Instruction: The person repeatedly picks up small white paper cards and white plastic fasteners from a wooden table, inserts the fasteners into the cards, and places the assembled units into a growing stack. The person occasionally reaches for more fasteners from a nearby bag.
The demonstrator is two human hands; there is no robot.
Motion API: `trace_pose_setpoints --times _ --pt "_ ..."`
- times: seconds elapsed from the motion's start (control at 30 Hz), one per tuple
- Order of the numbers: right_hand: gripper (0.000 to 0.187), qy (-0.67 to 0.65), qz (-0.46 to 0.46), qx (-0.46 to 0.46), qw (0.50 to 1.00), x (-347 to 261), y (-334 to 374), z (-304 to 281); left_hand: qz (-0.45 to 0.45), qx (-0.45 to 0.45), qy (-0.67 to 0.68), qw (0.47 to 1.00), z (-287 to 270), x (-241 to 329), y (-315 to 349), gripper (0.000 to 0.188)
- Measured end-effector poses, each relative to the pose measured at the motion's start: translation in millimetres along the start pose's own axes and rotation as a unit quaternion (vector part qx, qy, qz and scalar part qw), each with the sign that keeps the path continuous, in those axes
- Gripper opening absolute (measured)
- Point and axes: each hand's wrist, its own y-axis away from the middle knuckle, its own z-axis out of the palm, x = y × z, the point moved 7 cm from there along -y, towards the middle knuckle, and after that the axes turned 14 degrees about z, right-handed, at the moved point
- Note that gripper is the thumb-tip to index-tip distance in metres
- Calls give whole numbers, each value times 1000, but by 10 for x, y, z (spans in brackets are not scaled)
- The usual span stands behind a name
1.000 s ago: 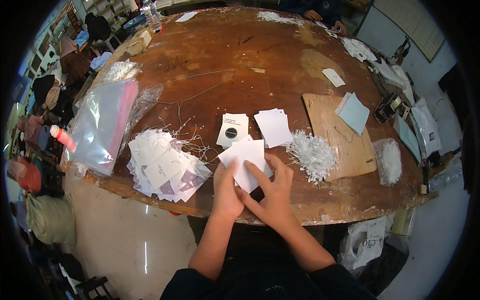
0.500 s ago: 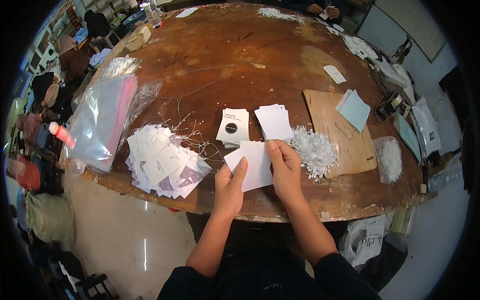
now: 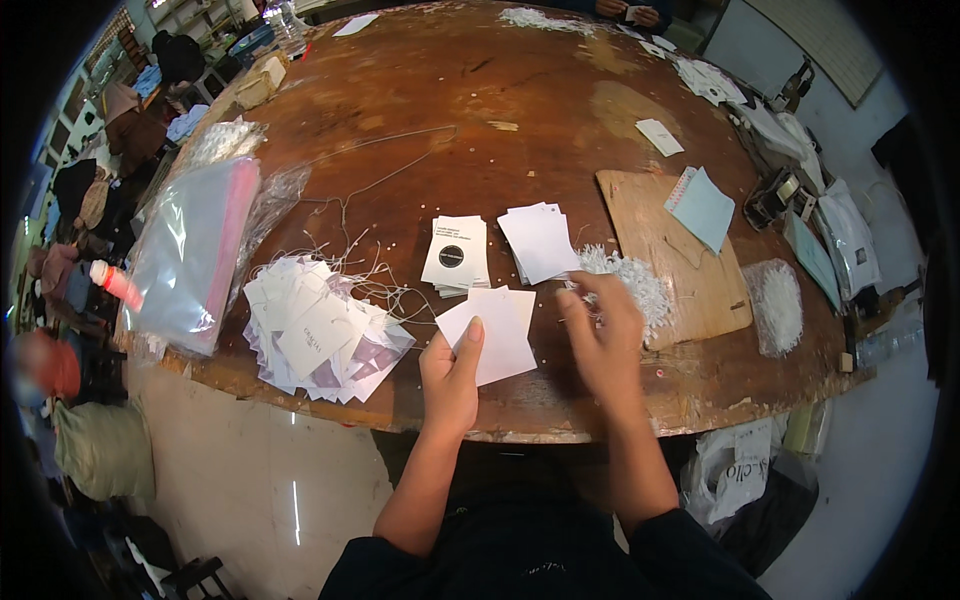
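A small fan of white cards (image 3: 503, 337) is held in the grip of the left hand (image 3: 452, 385), with the thumb pressed on the upper face near the left edge; most of the cards' spread is left jutting to the right and far side of that grip, above the table (image 3: 400, 165). The right hand (image 3: 606, 335) is held apart from the cards, to their right, with its fingers bent over the near left part of a heap of white strings (image 3: 640, 290); whether anything is pinched in its grip cannot be told. Beyond the held cards, a stack of printed cards (image 3: 456, 252) is set to the left of a stack of plain cards (image 3: 540, 243). Strung tags (image 3: 320, 335) are heaped farther left.
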Motion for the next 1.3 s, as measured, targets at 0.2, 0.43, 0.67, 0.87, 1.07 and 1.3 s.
trace_pose_setpoints --times 0.2,0.43,0.67,0.87,1.07,1.3 --pt "14 238 141 38 960 724 -176 -493 -23 -1 -14 1000 -39 -108 48 34" --pt "12 13 136 75 988 739 -206 -656 -24 -6 -10 1000 -44 -101 55 34" --pt "13 -181 122 163 962 536 -225 -889 4 14 -3 1000 -33 -72 66 34" --pt "11 -196 146 19 969 295 -203 -510 -44 -62 90 993 151 -23 153 33" --pt "11 -163 99 -211 959 89 105 205 -127 -77 204 968 251 -140 277 34" --pt "17 -85 -20 -240 967 -1 190 321 -129 -36 266 955 218 -162 227 34"
